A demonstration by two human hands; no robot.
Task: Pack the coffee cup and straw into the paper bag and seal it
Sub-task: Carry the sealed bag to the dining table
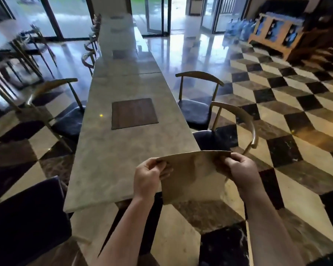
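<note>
Beyond both hands, the tabletop (108, 150) lies bare while left hand (148, 177) and right hand (240, 169) pinch the bag (192, 179) between them at its top corners; light, creasable paper, best gripped at the rim.

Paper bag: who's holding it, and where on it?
Both hands hold the paper bag by its top edge: left hand pinches the upper left corner, right hand the upper right corner.
</note>
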